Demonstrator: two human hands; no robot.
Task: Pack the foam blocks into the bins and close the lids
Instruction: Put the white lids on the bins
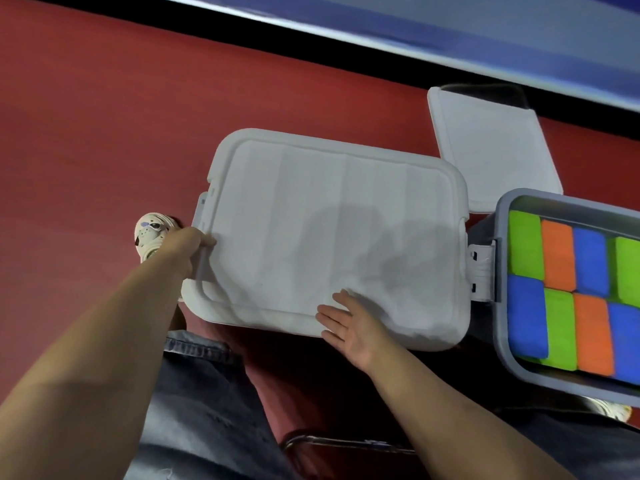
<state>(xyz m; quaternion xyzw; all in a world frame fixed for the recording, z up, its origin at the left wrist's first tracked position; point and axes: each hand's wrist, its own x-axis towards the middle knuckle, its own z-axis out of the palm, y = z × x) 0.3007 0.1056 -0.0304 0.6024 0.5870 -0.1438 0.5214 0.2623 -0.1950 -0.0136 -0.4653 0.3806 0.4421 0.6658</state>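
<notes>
Red floor: white lid (332, 233) under right hand (349, 327), left hand (188, 245) gripping its edge.

Open red floor (104, 116) leftward; packed bin (502, 271) tight rightward

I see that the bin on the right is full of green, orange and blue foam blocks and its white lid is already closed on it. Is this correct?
Not quite. The head view shows the right bin full of green, orange and blue foam blocks, but it is open. Its white lid lies on the red floor behind it.
</notes>
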